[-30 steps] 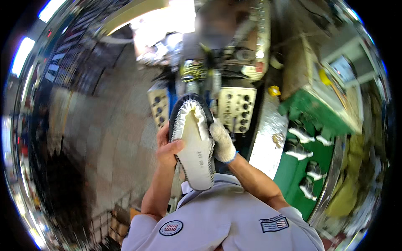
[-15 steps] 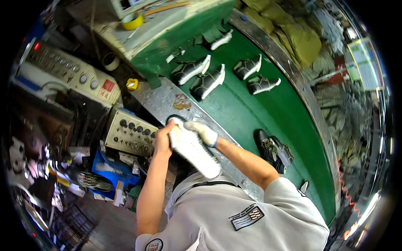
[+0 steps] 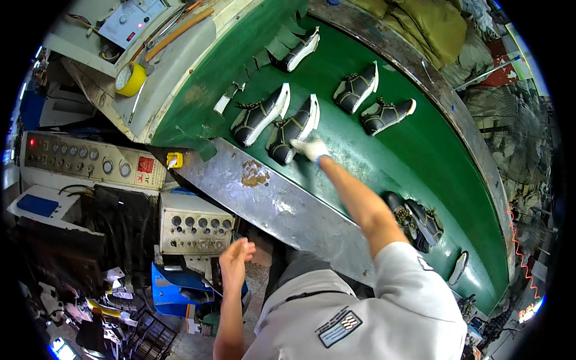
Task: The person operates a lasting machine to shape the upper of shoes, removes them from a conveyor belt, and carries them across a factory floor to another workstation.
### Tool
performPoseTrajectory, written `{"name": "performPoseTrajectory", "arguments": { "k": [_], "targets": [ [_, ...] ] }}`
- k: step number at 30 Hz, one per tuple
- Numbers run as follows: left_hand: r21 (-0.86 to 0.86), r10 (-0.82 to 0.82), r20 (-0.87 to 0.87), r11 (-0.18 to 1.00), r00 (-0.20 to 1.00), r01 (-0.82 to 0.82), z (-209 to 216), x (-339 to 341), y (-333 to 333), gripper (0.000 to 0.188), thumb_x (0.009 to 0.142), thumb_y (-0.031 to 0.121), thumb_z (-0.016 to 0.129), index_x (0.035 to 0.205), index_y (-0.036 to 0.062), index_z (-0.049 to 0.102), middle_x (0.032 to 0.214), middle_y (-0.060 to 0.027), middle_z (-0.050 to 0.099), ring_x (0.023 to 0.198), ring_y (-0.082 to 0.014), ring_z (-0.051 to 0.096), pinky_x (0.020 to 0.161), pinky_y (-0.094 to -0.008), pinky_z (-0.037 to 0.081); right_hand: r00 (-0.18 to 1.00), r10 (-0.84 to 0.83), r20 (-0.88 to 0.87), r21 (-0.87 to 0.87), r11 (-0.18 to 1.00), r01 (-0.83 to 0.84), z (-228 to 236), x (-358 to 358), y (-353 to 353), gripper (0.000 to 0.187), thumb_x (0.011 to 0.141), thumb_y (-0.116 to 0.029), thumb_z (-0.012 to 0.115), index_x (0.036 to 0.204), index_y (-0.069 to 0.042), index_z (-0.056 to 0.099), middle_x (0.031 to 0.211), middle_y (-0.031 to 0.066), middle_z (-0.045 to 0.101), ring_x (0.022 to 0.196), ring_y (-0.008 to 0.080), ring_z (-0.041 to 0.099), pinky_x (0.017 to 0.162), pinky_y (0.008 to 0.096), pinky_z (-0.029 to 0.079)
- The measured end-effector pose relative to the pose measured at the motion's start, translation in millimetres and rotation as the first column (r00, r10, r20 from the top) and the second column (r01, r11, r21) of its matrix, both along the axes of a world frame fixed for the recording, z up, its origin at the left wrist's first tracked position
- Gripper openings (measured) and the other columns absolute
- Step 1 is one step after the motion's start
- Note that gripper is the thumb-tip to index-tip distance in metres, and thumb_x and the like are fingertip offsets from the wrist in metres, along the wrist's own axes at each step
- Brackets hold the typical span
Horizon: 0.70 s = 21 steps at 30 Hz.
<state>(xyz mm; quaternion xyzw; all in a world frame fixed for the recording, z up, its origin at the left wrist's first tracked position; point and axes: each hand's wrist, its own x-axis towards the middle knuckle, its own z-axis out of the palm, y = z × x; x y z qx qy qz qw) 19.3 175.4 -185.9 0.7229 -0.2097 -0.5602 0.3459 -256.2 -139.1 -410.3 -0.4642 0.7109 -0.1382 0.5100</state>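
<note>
My right hand (image 3: 311, 149), in a white glove, reaches over the green surface (image 3: 354, 162). Its fingers stretch to the side of a dark shoe with a white sole edge (image 3: 295, 129); whether they touch it I cannot tell. Just left of that one lies a similar shoe (image 3: 261, 115). Bare and with loosely bent fingers, my left hand (image 3: 236, 259) hangs beside a control box (image 3: 197, 227), nothing visible in it. More such shoes rest farther back: one near the torn green cover (image 3: 300, 51), two toward the far right (image 3: 356, 89).
A metal ledge (image 3: 282, 207) borders the green surface in front of me. Dark shoes (image 3: 414, 219) and a loose sole-like piece (image 3: 459, 267) lie on the right. Yellow tape (image 3: 130, 79) sits on the side bench. Machinery with a blue part (image 3: 171, 294) stands at lower left.
The white-soled piece that both hands held is out of them and I cannot see where it is. My right hand has moved forward to the shoes; my left has dropped back. The view has shifted.
</note>
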Motion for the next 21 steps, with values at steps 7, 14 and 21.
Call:
{"name": "performPoseTrajectory", "arguments": {
  "k": [7,14,21],
  "targets": [
    [0.028,0.126,-0.017,0.992,0.992,-0.125,19.9,11.1,49.6,0.03,0.103,0.015,0.064,0.126,-0.0043,0.067,0.108,-0.0162,0.076,0.094,-0.0213,0.074,0.079,-0.03,0.058,0.677,-0.434,0.594,0.025,0.852,0.524,0.5,69.1,4.1,0.049,0.081,-0.007,0.084,0.124,-0.002,0.061,0.105,0.0109,0.074,0.085,0.0235,0.073,0.075,0.0383,0.061],
    [-0.306,0.355,0.15,0.904,0.923,-0.298,70.8,96.4,53.8,0.035,0.101,0.02,0.069,0.126,-0.0042,0.066,0.108,-0.0107,0.074,0.094,-0.014,0.069,0.081,-0.028,0.054,-0.06,-0.472,0.88,0.43,0.842,-0.326,176.4,137.3,186.3,0.07,0.092,-0.04,0.075,0.142,0.004,0.054,0.136,0.0205,0.065,0.123,0.0327,0.064,0.108,0.0467,0.052],
    [-0.33,0.618,-0.066,0.727,0.783,-0.602,118.3,190.4,123.2,0.038,0.085,0.031,0.085,0.104,0.0018,0.071,0.089,-0.0032,0.072,0.079,-0.0103,0.064,0.071,-0.0268,0.05,0.221,-0.176,0.959,0.279,0.713,-0.643,273.7,285.2,304.5,0.048,0.103,-0.034,0.062,0.134,0.002,0.059,0.12,0.0143,0.071,0.1,0.0236,0.072,0.09,0.0372,0.059]
  ]
}}
